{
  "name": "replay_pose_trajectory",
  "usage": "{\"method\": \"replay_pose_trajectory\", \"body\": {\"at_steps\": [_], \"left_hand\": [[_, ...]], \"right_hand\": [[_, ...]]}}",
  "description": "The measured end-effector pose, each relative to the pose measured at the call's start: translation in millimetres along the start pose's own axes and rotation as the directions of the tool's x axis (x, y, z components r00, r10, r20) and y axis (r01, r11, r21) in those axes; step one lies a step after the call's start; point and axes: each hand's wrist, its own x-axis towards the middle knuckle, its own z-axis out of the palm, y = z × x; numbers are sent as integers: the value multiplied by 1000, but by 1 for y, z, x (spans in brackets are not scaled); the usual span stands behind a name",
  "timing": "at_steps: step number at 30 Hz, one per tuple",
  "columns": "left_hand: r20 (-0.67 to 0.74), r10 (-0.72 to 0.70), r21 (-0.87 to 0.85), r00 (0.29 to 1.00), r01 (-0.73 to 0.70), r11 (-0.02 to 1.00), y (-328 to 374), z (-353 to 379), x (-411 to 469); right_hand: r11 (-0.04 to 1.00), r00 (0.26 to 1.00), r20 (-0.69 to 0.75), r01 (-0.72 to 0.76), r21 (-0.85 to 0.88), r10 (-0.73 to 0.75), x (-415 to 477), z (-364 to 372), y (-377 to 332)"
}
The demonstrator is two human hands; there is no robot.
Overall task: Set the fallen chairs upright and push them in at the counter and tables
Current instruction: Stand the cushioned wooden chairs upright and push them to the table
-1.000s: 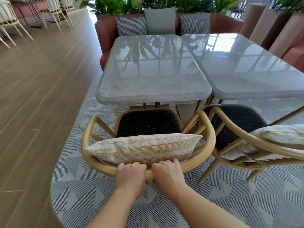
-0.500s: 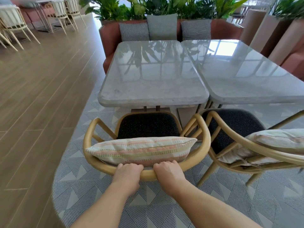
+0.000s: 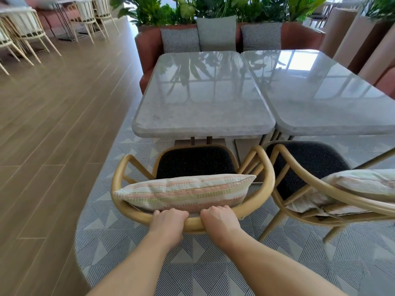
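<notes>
A wooden chair [image 3: 119, 174] with a curved back rail, dark seat and striped cushion [image 3: 183, 192] stands upright facing the grey marble table [image 3: 203, 103]. My left hand [image 3: 168, 221] and my right hand [image 3: 220, 218] both grip the back rail's middle, side by side. The seat's front edge lies just under the table's near edge. A second chair [image 3: 299, 167] of the same kind stands upright to the right, at the neighbouring marble table [image 3: 320, 99], with its own striped cushion [image 3: 363, 182].
A rust-coloured sofa [image 3: 147, 45] with grey cushions and plants behind it runs along the tables' far side. Patterned rug [image 3: 192, 270] lies underfoot; wood floor [image 3: 53, 116] opens to the left. Pale chairs [image 3: 27, 33] and tables stand far left.
The chair has slid a little toward the table with both hands on its rail. My view has moved forward with it.
</notes>
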Motion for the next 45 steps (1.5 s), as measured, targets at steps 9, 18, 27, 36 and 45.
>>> {"method": "replay_pose_trajectory", "body": {"at_steps": [9, 18, 27, 36, 45], "left_hand": [[-77, -3, -36, 997, 1, 999, -9, 10, -9], [-115, 48, -67, 992, -56, 996, 0, 27, -25], [-119, 67, -53, 991, -73, 996, -8, 29, -37], [-104, 69, -20, 992, -72, 997, -8, 34, -48], [-55, 47, -76, 997, -51, 996, 7, 26, -43]], "right_hand": [[999, 1000, -8, 12, -33, -12, -2, 2, -13], [990, 998, 64, 22, -141, -13, -14, 8, -19], [981, 997, 65, 56, -185, -45, -18, 11, -35], [978, 997, 55, 59, -201, -49, -30, 17, -40], [989, 1000, 1, -5, -150, 6, -31, 20, -24]]}}
